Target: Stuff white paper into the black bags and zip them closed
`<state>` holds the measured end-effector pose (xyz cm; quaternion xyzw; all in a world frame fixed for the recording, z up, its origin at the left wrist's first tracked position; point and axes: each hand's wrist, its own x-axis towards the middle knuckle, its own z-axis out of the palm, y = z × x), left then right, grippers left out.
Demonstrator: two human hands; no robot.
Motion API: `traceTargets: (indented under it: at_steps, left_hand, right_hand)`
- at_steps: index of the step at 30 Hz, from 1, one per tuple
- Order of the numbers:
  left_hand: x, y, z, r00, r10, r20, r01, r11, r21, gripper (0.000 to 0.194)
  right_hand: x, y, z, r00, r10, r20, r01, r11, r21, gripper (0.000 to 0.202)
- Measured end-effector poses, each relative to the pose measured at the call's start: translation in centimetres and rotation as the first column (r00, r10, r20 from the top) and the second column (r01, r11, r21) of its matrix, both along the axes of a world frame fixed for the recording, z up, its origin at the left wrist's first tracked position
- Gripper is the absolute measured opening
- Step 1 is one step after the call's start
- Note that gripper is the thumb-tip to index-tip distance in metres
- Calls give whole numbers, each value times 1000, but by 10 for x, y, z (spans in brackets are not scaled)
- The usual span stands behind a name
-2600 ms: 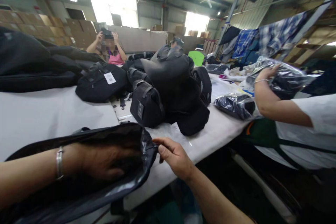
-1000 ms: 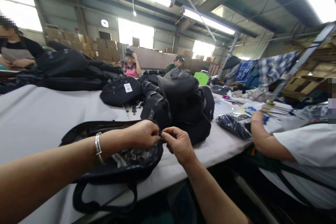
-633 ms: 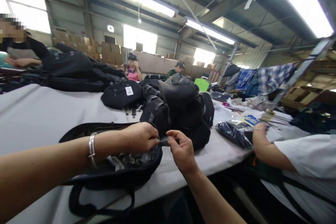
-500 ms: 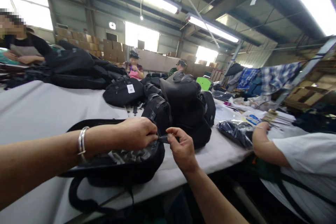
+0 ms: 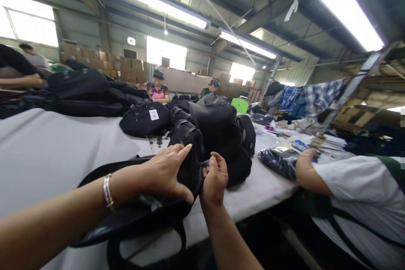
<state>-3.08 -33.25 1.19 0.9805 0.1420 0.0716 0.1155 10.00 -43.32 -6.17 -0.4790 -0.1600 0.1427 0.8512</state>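
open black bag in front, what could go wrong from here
The end of the black bag could slip free: the right hand pinches it there, while the left hand is spread over the opening. The strap loop droops by the near edge of the table and might catch. The bracelet appears over the bag, so it could snag if lowered.

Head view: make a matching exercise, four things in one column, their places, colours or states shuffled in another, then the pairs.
1. Left hand
2. Right hand
3. Wearer's bracelet
4. Plastic-wrapped bundle

A. Silver
B. On the table, beside a co-worker's arm
C. Closed on the open black bag
D. Thumb and fingers spread

Pairs: 1-D, 2-C, 3-A, 4-B.
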Motion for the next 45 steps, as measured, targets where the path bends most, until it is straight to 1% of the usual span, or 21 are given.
traceTargets:
  at_steps: [2,4,7,9,11,12,13,16,17,19,21,24,26,28,31,34,36,38,40,43,45]
  left_hand:
    - [1,-14,-3,999,39,-32,-37,998,48,154]
    - [2,-23,-3,996,71,-59,-67,995,76,146]
    - [3,-29,0,996,88,-10,-86,988,129,113]
    - [3,-28,3,997,80,10,-80,982,169,76]
    - [1,-23,4,998,70,-2,-69,980,185,37]
    - [-1,-20,4,998,69,-10,-66,981,181,28]
    - [-3,-17,3,998,65,-15,-62,984,168,25]
    - [-7,-10,-2,1000,27,-7,-26,993,115,28]
    - [-8,-9,-4,1000,7,-13,-6,995,99,30]
    - [-9,-9,-8,999,-31,-25,32,997,69,34]
    - [-9,-11,-11,998,-55,-29,57,997,47,38]
    - [-9,-15,-15,997,-75,10,75,996,42,43]
    - [-10,-17,-16,993,-112,34,110,993,45,45]
    - [-10,-19,-17,983,-181,40,179,982,63,47]
    - [-10,-23,-18,965,-261,29,256,959,120,45]
    - [-5,-28,-19,972,-234,11,229,959,164,46]
    - [1,-32,-19,980,-198,15,191,962,194,40]
    - [5,-34,-20,981,-190,29,179,960,218,32]
    - [7,-36,-22,981,-186,55,170,962,214,33]
    - [7,-37,-24,982,-164,90,150,978,147,36]
    - [7,-36,-23,982,-165,96,156,983,93,34]
  right_hand:
    - [1,4,0,999,-3,-32,3,1000,4,43]
    - [1,8,-1,998,2,-62,-1,1000,17,43]
    - [2,12,-6,993,46,-109,-39,997,62,43]
    - [5,11,-13,990,87,-114,-80,995,67,43]
    - [12,4,-23,992,109,-68,-108,994,7,43]
    - [16,-1,-28,993,115,-30,-116,992,-43,43]
    - [21,-6,-34,993,120,11,-118,988,-97,42]
    - [37,-24,-43,965,154,213,-93,959,-269,36]
    - [43,-30,-43,932,176,316,-68,943,-325,33]
    - [53,-42,-38,826,229,515,-7,917,-398,27]
    - [60,-51,-29,698,335,633,-27,896,-444,23]
    - [61,-59,-19,517,552,654,-157,812,-562,22]
    - [58,-60,-18,469,607,641,-158,772,-616,26]
    - [54,-59,-22,483,607,631,-155,768,-621,31]
    - [53,-57,-29,533,668,519,-298,722,-624,26]
    - [58,-56,-37,641,718,271,-504,660,-557,20]
    - [60,-54,-44,682,722,114,-618,653,-437,23]
    - [61,-52,-52,700,714,18,-672,667,-323,30]
    - [59,-50,-62,731,681,-33,-667,704,-244,34]
    - [52,-49,-74,774,627,-90,-633,761,-139,38]
    - [48,-49,-78,775,619,-129,-630,773,-75,40]
